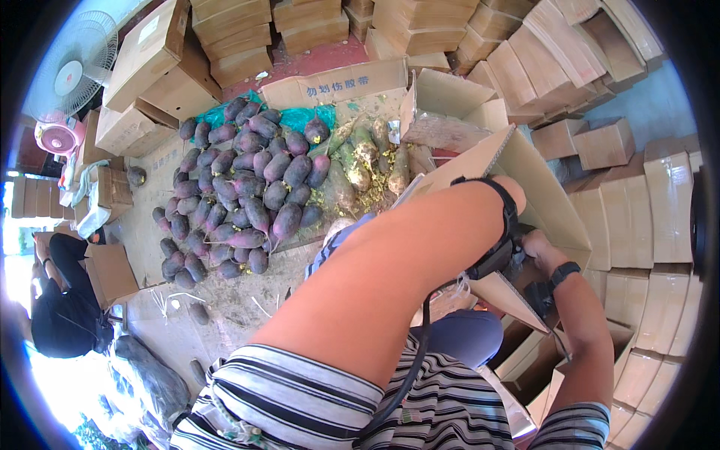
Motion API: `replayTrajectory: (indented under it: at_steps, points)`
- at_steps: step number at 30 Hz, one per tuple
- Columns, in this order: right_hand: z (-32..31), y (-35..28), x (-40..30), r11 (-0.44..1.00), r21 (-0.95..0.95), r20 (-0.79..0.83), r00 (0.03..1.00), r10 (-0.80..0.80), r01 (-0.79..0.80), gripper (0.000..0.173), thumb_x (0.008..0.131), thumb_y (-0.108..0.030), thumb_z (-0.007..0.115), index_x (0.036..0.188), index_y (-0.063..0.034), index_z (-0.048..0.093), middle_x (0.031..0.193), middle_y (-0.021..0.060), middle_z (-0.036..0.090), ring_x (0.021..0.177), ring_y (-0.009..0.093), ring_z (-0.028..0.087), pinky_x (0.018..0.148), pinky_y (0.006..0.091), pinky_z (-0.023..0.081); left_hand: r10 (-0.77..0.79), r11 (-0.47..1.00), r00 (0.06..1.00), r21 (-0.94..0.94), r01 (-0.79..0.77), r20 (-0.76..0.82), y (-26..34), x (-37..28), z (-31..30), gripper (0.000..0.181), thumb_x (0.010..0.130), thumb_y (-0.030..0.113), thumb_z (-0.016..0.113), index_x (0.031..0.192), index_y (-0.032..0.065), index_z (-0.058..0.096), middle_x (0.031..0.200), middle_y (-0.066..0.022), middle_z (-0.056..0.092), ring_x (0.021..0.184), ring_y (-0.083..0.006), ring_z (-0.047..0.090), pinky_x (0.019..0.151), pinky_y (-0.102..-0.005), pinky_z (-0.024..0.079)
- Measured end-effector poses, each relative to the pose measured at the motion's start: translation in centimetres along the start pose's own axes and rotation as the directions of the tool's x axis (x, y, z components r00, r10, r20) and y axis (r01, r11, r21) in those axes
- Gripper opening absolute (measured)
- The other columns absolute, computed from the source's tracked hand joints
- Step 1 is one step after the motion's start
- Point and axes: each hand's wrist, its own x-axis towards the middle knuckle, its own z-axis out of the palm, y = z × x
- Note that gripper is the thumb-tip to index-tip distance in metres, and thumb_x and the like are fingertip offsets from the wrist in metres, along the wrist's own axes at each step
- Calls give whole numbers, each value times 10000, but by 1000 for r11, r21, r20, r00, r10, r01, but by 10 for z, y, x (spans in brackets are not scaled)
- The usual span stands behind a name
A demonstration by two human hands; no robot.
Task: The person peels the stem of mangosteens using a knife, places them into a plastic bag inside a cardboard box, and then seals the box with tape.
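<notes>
Both my hands are at an open cardboard box [540, 202] on the right. My left hand [509, 194] shows only partly past a black wrist strap and device; its fingers are hidden. My right hand [537, 247], with a dark wristband, is bent inside the box close to the left wrist device. Whether either hand holds anything is hidden. A dark rounded thing lies beside the right hand, not clear enough to name. Left of the box lies a large heap of dark purple radishes [256, 169]. Several green-white radishes [340, 185] lie between heap and box, among yellow leaf scraps.
Stacked cartons [627, 219] line the right and back. Another open carton [450, 107] stands behind the box. At the left are a standing fan [70, 79], a seated person [64, 315] in dark clothes beside a carton, and a plastic-wrapped bundle [146, 377]. A cable hangs from my left wrist.
</notes>
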Motion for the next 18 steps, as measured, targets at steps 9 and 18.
replayTrajectory:
  at_steps: [9, 18]
  points:
    - [-26, -44, -99, 763, 646, 232, 961, -153, -35, 149, 873, -181, 571, 934, -44, 570, 689, 49, 592, 534, 134, 498, 554, 260, 426, -147, 989, 973, 0, 149, 177, 4, 14, 2, 317, 661, 163, 695, 975, 122, 712, 986, -146, 665, 897, -328, 636, 759, -478, 502]
    - [-16, -17, -115, 645, 760, 62, 981, -186, 75, 188, 885, -159, 563, 717, -93, 510, 532, -14, 392, 458, 136, 364, 499, 317, 374, -84, 982, 981, 181, 52, 174, -10, -23, -5, 235, 710, 153, 552, 864, 73, 710, 915, -162, 663, 876, -319, 635, 760, -409, 507]
